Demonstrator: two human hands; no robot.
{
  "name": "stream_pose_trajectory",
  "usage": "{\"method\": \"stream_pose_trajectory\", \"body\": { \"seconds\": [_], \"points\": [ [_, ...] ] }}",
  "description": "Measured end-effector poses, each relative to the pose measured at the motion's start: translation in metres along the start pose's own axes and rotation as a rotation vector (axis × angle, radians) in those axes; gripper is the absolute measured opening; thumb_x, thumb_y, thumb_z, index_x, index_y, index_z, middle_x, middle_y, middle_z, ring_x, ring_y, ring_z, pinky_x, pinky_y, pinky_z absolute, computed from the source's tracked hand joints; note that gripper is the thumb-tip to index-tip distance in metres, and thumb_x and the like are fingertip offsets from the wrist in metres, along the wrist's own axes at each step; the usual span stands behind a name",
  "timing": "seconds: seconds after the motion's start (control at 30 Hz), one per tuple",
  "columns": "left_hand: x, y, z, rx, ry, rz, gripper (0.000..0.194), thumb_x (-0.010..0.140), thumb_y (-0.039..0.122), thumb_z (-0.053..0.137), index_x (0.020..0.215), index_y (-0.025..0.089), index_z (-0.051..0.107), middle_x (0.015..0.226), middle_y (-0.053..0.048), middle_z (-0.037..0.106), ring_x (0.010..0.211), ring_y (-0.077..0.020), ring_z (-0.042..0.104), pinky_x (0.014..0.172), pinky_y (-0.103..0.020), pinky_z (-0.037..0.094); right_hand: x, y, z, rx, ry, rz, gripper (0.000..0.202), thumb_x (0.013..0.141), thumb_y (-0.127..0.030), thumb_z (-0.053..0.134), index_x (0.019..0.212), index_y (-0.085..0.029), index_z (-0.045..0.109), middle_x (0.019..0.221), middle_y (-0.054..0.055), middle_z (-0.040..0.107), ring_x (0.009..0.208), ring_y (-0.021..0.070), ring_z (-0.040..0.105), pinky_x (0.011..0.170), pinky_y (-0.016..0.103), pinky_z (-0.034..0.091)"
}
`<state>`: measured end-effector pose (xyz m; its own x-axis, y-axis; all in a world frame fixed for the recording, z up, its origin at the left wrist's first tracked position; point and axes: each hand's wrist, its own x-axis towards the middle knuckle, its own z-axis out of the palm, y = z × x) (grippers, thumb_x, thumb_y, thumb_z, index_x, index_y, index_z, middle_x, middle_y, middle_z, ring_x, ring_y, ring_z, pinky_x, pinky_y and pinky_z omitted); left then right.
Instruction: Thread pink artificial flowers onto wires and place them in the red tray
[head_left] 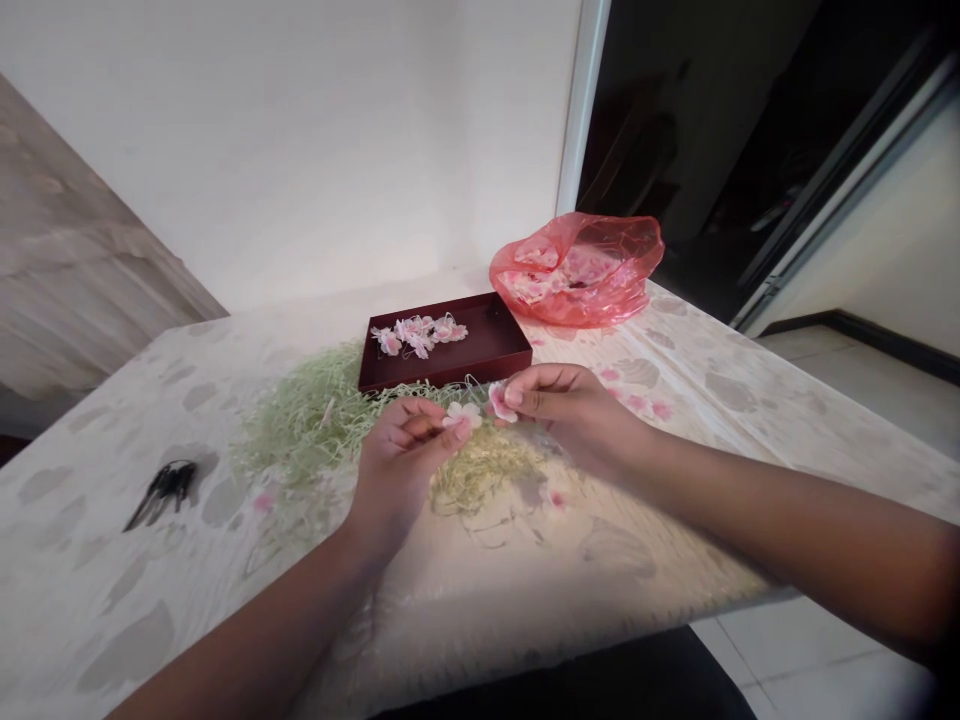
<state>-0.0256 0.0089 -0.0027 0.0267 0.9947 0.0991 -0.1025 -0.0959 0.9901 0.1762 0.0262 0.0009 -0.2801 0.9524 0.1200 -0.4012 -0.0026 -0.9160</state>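
Observation:
My left hand (401, 450) pinches a pale pink artificial flower (461, 414) between thumb and fingers. Just to its right, my right hand (559, 400) grips a second, deeper pink artificial flower (501, 402). The two blossoms are held close together above a heap of green shredded paper (307, 420) and a smaller yellowish clump of shreds (484, 470). Behind them stands an open dark maroon box (480, 350), with several pink flowers on thin pale strands (420, 334) lying in its left part.
A translucent red plastic bag (630, 290) holding more flowers sits at the table's back right. A bunch of keys (169, 485) lies at left on the patterned tablecloth (187, 560). Loose pink blossoms (556, 498) are scattered around. A wall rises behind; a dark doorway opens at right.

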Motion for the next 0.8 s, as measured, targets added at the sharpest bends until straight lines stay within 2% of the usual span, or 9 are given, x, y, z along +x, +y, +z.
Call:
{"method": "stream_pose_trajectory", "body": {
  "seconds": [0.13,0.33,0.4,0.57,0.8],
  "points": [
    [-0.0016,0.0001,0.0018,0.019,-0.029,-0.017,0.030,0.069,0.022,0.086,0.078,0.019,0.058,0.066,0.003,0.067,0.064,-0.0117,0.063,0.060,-0.022,0.047,-0.0006,0.0014,0.0012,-0.028,-0.046,0.013,0.013,0.069,-0.028,0.089,0.074,-0.022,0.079,0.077,0.001,0.074,0.080,0.0142,0.068,0.085,0.031,0.054],
    [-0.0043,0.0016,0.0037,0.059,-0.082,-0.047,0.028,0.067,0.020,0.087,0.080,0.018,0.062,0.066,0.004,0.064,0.056,-0.0075,0.055,0.052,-0.018,0.041,-0.0026,0.0082,0.0006,-0.203,-0.088,-0.013,0.020,0.069,-0.035,0.089,0.081,-0.020,0.081,0.083,0.004,0.076,0.079,0.0166,0.069,0.077,0.030,0.054],
    [-0.0045,0.0008,0.0031,0.045,-0.101,-0.044,0.025,0.069,0.019,0.085,0.083,0.018,0.064,0.069,0.004,0.066,0.059,-0.0080,0.058,0.055,-0.018,0.045,-0.0028,0.0088,0.0004,-0.228,-0.064,-0.034,0.020,0.070,-0.036,0.088,0.080,-0.020,0.081,0.081,0.004,0.076,0.077,0.0165,0.068,0.075,0.030,0.054],
    [-0.0054,-0.0017,0.0009,-0.022,-0.137,-0.015,0.016,0.083,0.029,0.077,0.092,0.020,0.068,0.083,-0.001,0.073,0.080,-0.0147,0.070,0.076,-0.026,0.054,-0.0029,0.0074,0.0010,-0.283,-0.023,-0.039,0.019,0.071,-0.034,0.088,0.081,-0.019,0.080,0.080,0.004,0.076,0.078,0.0169,0.069,0.074,0.029,0.054],
    [-0.0090,0.0015,0.0046,0.002,-0.171,-0.057,0.023,0.078,0.030,0.083,0.091,0.020,0.067,0.083,-0.001,0.075,0.077,-0.0130,0.071,0.072,-0.022,0.053,-0.0041,0.0082,0.0032,-0.340,-0.019,-0.037,0.018,0.071,-0.034,0.087,0.078,-0.019,0.080,0.079,0.004,0.076,0.073,0.0147,0.067,0.067,0.027,0.051]
  ]
}}
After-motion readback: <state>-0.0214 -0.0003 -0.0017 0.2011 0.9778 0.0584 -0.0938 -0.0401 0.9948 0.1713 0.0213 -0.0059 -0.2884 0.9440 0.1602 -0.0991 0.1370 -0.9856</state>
